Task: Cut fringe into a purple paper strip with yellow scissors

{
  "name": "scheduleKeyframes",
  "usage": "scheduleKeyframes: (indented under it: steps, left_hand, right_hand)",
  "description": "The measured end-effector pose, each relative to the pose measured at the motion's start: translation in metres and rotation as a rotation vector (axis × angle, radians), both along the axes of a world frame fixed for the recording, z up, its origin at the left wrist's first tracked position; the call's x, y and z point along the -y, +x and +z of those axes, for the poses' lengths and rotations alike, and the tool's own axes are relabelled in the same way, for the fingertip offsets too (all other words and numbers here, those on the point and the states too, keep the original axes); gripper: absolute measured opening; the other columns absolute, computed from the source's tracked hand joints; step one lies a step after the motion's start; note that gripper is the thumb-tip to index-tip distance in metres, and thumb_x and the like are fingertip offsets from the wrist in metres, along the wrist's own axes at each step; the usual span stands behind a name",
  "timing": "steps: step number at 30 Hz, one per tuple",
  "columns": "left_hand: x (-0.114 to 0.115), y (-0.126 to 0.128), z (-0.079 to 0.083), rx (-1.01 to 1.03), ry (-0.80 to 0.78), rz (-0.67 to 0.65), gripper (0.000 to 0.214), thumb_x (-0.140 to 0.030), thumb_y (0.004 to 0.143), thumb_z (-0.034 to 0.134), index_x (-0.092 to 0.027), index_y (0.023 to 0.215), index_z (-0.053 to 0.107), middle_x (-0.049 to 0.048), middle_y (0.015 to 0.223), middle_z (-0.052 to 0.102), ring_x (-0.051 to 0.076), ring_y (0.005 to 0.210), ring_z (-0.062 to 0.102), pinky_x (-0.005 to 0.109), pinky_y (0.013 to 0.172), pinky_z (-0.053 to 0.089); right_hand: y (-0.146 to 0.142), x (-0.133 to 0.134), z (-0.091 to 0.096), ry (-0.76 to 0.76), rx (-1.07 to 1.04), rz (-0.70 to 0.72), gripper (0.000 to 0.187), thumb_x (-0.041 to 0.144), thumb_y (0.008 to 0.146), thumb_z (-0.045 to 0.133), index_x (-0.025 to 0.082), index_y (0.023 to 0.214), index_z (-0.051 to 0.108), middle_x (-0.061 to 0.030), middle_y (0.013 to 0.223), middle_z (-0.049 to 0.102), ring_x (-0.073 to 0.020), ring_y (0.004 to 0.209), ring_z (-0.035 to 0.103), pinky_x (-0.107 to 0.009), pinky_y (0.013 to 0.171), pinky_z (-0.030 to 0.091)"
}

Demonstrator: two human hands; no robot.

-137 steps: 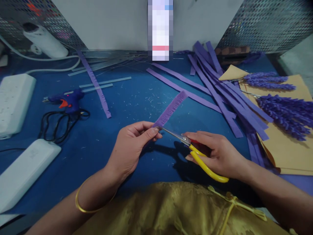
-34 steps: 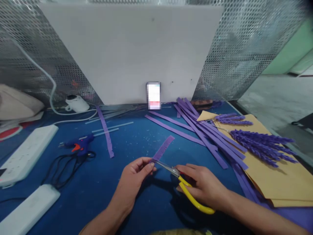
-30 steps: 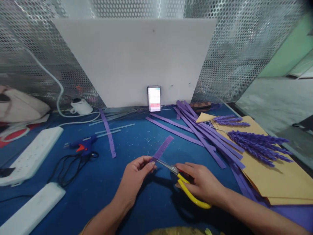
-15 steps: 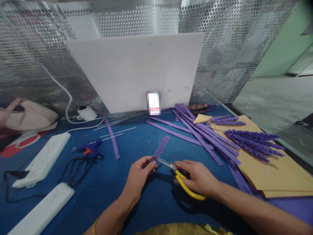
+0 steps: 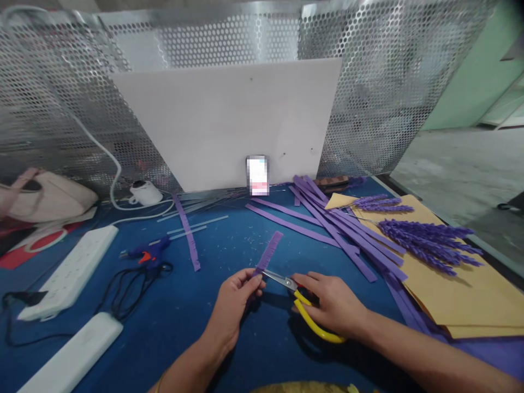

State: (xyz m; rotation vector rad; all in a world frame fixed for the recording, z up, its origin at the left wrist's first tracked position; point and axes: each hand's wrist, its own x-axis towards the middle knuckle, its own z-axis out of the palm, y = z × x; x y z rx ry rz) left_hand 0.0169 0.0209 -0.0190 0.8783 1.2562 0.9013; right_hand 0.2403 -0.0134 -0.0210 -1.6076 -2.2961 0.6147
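Between the thumb and fingers of my left hand [image 5: 239,292] is a purple paper strip [image 5: 270,250], its free end pointing up and away. Small cuts run along one edge of the strip. My right hand [image 5: 329,303] grips scissors [image 5: 313,322] with yellow handles, and their blade tips meet the strip just beside my left fingertips. Tiny scraps lie on the blue table around the strip. Another strip with a snipped edge [image 5: 187,232] lies to the left. Several uncut purple strips [image 5: 344,229] are heaped to the right.
Lavender-like purple stems [image 5: 426,243] rest on tan paper [image 5: 475,300] at the right. On the left are a blue glue gun [image 5: 153,252], clear glue sticks [image 5: 198,225] and white power strips [image 5: 76,273]. A phone [image 5: 257,176] leans against a white board [image 5: 233,120] at the back.
The whole view has shifted slightly. The scissors' blades stay at the strip by my left fingertips, and both hands keep their hold.
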Motion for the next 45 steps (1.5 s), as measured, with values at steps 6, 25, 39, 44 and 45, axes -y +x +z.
scheduleKeyframes:
  steps: [6, 25, 39, 44, 45]
  left_hand:
    - [0.0011, 0.0, 0.0026, 0.005, -0.001, -0.004, 0.025, -0.037, 0.069, 0.079, -0.016, 0.08, 0.073, 0.0018, 0.071, 0.067, 0.011, 0.063, 0.052, 0.022, 0.062, 0.038]
    - [0.0021, -0.0004, 0.0037, -0.014, 0.002, -0.053, 0.025, -0.037, 0.073, 0.077, -0.015, 0.083, 0.072, 0.002, 0.074, 0.067, 0.011, 0.065, 0.051, 0.023, 0.065, 0.038]
    - [0.0, 0.0008, 0.0057, -0.004, -0.017, -0.048, 0.024, -0.037, 0.071, 0.078, -0.016, 0.08, 0.073, 0.0026, 0.073, 0.067, 0.012, 0.064, 0.051, 0.024, 0.063, 0.038]
    - [-0.0006, 0.0005, 0.0035, -0.003, -0.016, -0.053, 0.023, -0.036, 0.072, 0.076, -0.016, 0.08, 0.072, 0.002, 0.073, 0.067, 0.011, 0.065, 0.051, 0.023, 0.065, 0.038]
    - [-0.0008, 0.0007, 0.0037, -0.003, -0.019, -0.053, 0.022, -0.036, 0.072, 0.076, -0.016, 0.08, 0.072, 0.0017, 0.073, 0.067, 0.011, 0.064, 0.05, 0.023, 0.064, 0.038]
  right_hand:
    - [0.0, 0.0009, -0.0003, 0.005, 0.002, 0.003, 0.044, 0.037, 0.086, 0.066, 0.023, 0.127, 0.064, -0.0054, 0.093, 0.071, -0.0188, 0.071, 0.066, -0.027, 0.064, 0.045]
    - [0.0007, 0.0003, -0.0027, 0.02, 0.009, 0.014, 0.043, 0.03, 0.085, 0.062, 0.023, 0.127, 0.064, -0.0056, 0.095, 0.072, -0.0183, 0.072, 0.066, -0.026, 0.062, 0.043]
    - [0.002, 0.0005, -0.0024, -0.013, 0.031, 0.008, 0.046, 0.039, 0.085, 0.068, 0.025, 0.129, 0.064, -0.0068, 0.101, 0.073, -0.0209, 0.077, 0.07, -0.027, 0.066, 0.048]
    - [0.0027, 0.0005, -0.0066, 0.021, 0.025, 0.005, 0.046, 0.037, 0.085, 0.066, 0.024, 0.129, 0.064, -0.0083, 0.106, 0.073, -0.0232, 0.082, 0.072, -0.029, 0.068, 0.05]
    - [0.0029, 0.0007, -0.007, 0.022, 0.023, 0.01, 0.045, 0.036, 0.085, 0.065, 0.024, 0.129, 0.064, -0.0082, 0.106, 0.073, -0.0228, 0.081, 0.071, -0.029, 0.068, 0.049]
